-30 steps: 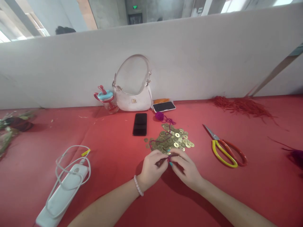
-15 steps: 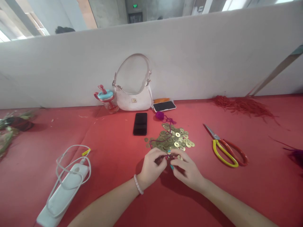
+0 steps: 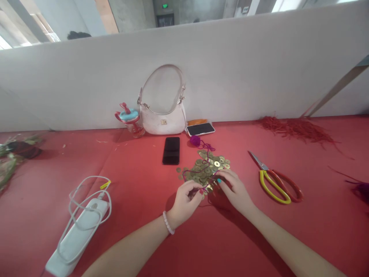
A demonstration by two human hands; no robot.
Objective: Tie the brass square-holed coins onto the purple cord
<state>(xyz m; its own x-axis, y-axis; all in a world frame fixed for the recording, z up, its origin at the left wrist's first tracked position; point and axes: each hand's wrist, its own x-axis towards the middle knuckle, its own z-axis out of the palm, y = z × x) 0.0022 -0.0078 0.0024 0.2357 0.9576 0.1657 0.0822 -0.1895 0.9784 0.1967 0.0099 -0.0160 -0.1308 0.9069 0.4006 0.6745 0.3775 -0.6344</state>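
Note:
A pile of brass-coloured coins with holes (image 3: 198,169) lies on the red tabletop, just beyond my hands. Purple yarn (image 3: 192,171) trails over the coins from a small ball (image 3: 195,141) behind them. My left hand (image 3: 186,200) is closed, thumb and forefinger pinching the yarn at the pile's near edge. To its right, my right hand (image 3: 238,192) has its thumb and forefinger together on a stretch of the yarn, over the pile's right side. A few coins show beneath the yarn between the hands.
Scissors (image 3: 273,181) with yellow and red handles lie to the right. Behind are a black phone (image 3: 171,151), a white phone (image 3: 201,129), a handbag (image 3: 164,124) and a lidded cup (image 3: 131,121). A corded power strip (image 3: 77,236) lies left; red strands (image 3: 296,129) lie back right.
My right hand has moved away from my left, right and slightly forward, drawing yarn between them. My left hand has stayed nearly in place, still pinching.

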